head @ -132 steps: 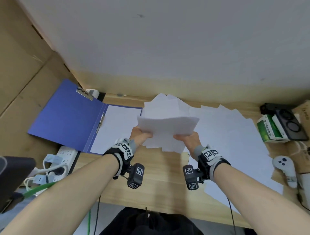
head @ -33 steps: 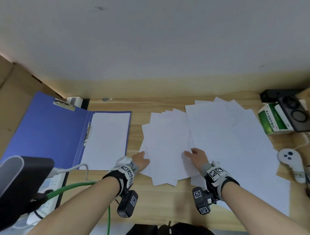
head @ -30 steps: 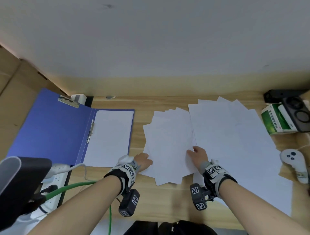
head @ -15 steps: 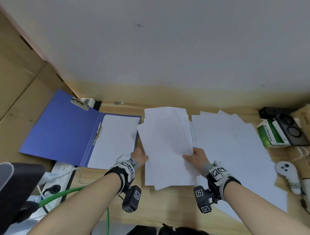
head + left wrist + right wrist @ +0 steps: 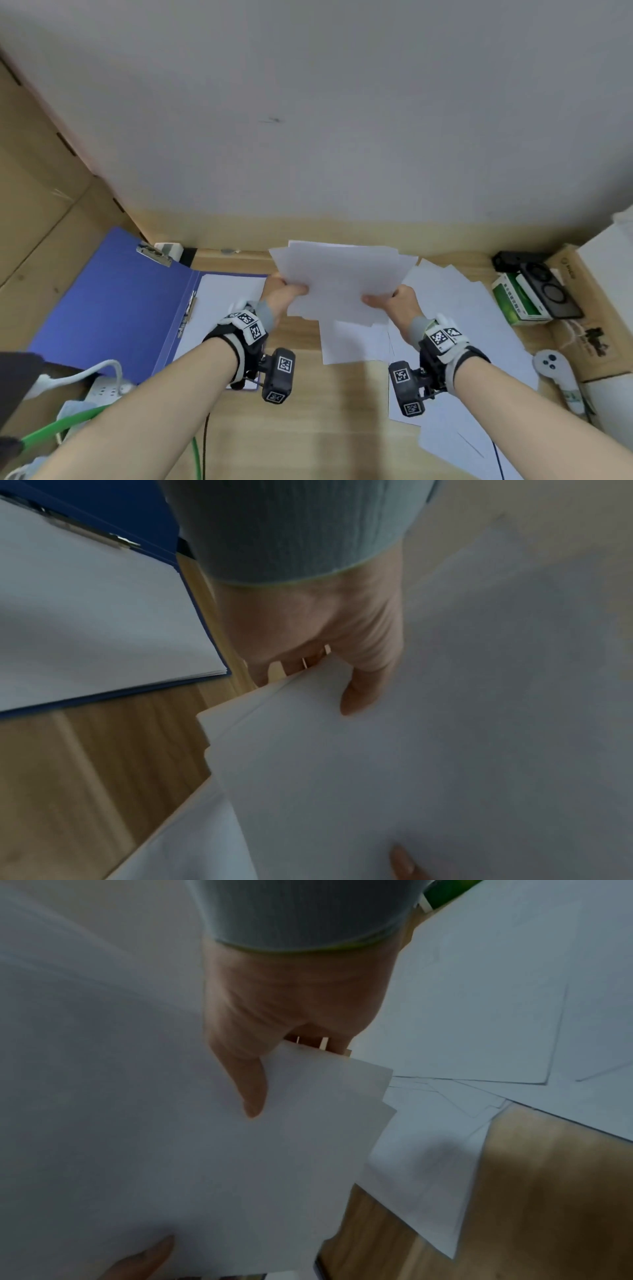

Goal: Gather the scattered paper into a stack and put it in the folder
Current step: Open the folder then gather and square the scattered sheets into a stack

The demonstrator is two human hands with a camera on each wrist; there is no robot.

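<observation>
A loose stack of white paper (image 5: 339, 277) is lifted off the wooden desk (image 5: 308, 421), held between both hands. My left hand (image 5: 284, 291) pinches its left edge, thumb on top (image 5: 356, 696). My right hand (image 5: 394, 299) pinches the right edge the same way (image 5: 253, 1093). The stack's sheets (image 5: 445, 750) are uneven at the corners. The blue folder (image 5: 113, 301) lies open at the left with white sheets (image 5: 219, 308) on its right half and a metal clip (image 5: 186, 315) along the spine. More scattered paper (image 5: 472, 335) covers the desk at the right and under the stack.
A green and white box (image 5: 513, 301) and a black device (image 5: 544, 287) stand at the far right. A white controller (image 5: 555, 370) lies by the right edge. A power strip (image 5: 106, 390) with cables sits at the lower left. A wall rises behind the desk.
Both hands have gripped the pile that lay on the desk and raised it, turned sideways, above the desk. A few sheets stayed on the desk below.
</observation>
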